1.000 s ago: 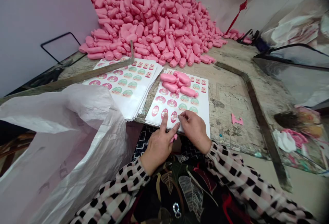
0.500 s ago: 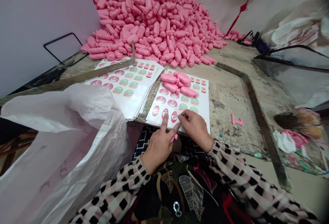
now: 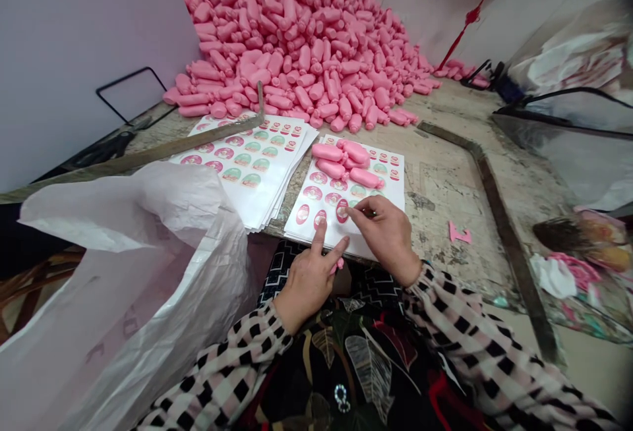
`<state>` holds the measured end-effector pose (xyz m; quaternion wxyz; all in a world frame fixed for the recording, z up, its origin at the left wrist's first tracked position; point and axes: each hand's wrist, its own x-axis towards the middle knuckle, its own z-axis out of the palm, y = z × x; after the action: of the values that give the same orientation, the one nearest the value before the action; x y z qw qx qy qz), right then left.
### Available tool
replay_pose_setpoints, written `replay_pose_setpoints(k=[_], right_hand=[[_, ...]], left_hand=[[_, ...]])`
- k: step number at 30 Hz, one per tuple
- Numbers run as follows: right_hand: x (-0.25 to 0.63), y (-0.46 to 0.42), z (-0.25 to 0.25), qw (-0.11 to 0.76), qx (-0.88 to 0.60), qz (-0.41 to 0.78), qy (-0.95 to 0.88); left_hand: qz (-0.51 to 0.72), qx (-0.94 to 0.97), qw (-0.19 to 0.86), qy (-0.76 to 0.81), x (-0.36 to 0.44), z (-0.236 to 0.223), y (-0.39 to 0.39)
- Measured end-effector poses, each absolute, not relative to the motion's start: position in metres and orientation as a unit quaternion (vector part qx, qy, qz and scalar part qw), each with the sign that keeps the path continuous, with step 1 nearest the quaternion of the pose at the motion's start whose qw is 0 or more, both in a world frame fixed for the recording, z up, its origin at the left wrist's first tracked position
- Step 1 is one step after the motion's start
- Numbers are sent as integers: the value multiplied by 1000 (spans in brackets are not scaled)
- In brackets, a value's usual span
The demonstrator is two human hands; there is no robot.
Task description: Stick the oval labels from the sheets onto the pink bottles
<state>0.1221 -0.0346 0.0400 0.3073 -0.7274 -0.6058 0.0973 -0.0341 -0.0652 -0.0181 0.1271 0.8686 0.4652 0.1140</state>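
My left hand [image 3: 307, 279] presses two spread fingertips on the near edge of a sticker sheet [image 3: 368, 244]. Its other fingers curl under the palm around a small pink bottle [image 3: 338, 265], of which only one end shows. Between thumb and forefinger, my right hand [image 3: 388, 233] pinches the edge of an oval pink sticker [image 3: 341, 209], which looks lifted from the sheet; whether it is fully free I cannot tell. Two like ovals lie flat to its left. Several pink bottles [image 3: 366, 178] lie on the sheet's far part.
A big heap of pink bottles [image 3: 306, 55] rises at the back. Another stack of sticker sheets [image 3: 242, 197] lies to the left, under a metal bar [image 3: 163, 149]. A white plastic bag [image 3: 198, 240] stands at front left. On the right are a bent metal strip [image 3: 499, 220] and a pink scrap [image 3: 459, 232].
My right hand has moved up and slightly right, raising the oval sticker away from its row. The left hand has stayed in place on the sheet. The whole view has shifted slightly.
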Motion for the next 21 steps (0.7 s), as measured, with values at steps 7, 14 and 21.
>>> replay_pose_setpoints(k=[7,14,21], right_hand=[[136,-30,5,399,-715,279,-501],[135,-33,20,509,-634,367,-452],[109,-64,53,456,-557,468,-514]], left_hand=[[179,857,208,436,-40,-17,-66],[418,523,591,450,-50,13,-64],[375,156,858,314,-43,34,-42]])
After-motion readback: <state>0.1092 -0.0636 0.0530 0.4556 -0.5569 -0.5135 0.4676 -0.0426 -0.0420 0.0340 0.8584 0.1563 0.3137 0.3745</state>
